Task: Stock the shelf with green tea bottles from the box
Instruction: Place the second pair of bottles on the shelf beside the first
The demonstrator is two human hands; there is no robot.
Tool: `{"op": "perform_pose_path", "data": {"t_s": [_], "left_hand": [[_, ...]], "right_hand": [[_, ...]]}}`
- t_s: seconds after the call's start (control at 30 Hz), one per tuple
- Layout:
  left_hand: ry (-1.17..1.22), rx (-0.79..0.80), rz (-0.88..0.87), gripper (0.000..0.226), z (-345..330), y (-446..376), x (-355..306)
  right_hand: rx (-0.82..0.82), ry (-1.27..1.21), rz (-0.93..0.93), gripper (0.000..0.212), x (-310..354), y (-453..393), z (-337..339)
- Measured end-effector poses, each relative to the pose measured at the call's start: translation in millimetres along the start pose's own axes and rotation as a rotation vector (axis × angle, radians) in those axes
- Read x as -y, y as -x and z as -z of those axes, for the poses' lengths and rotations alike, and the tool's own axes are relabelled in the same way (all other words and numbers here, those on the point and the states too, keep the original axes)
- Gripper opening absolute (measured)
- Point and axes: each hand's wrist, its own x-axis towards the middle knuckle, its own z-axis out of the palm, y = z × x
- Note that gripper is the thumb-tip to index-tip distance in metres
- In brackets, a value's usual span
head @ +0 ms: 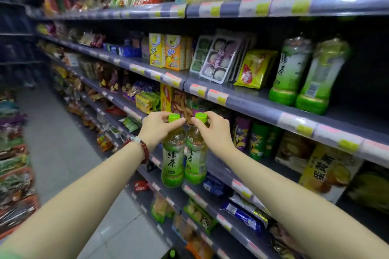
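Two green tea bottles held up by the necks, shelf slot up and to the right.

Left hand pinched shut around neck of left bottle just under green cap; right hand pinched likewise on right bottle. Both bottles upright, long axis vertical, side by side and touching, hanging in front of lower shelves. Two stocked green tea bottles already standing on middle shelf, higher, farther right. Open shelf space behind and right of those. Probably next: lift up and right over shelf lip, right hand nearer to gap. Box not clearly in view.
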Motion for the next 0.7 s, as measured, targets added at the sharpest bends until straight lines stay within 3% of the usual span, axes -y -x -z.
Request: {"op": "perform_pose_path", "data": {"t_s": [0.13,0.53,0.7], "left_hand": [[0.037,0.043,-0.065,0.041,-3.7,-12.1,-34.8],[0.13,0.105,-0.339,0.028,-39.1,-21.5,-172.7],[0.197,0.172,-0.395,0.037,-60.1,-22.3,-213.4]], "right_hand": [[-0.095,0.077,0.037,0.029,24.4,-5.7,42.3],[-0.299,0.219,0.064,0.041,81.0,-16.3,179.8],[-0.377,0.297,0.059,0.039,92.9,-4.9,225.1]]}}
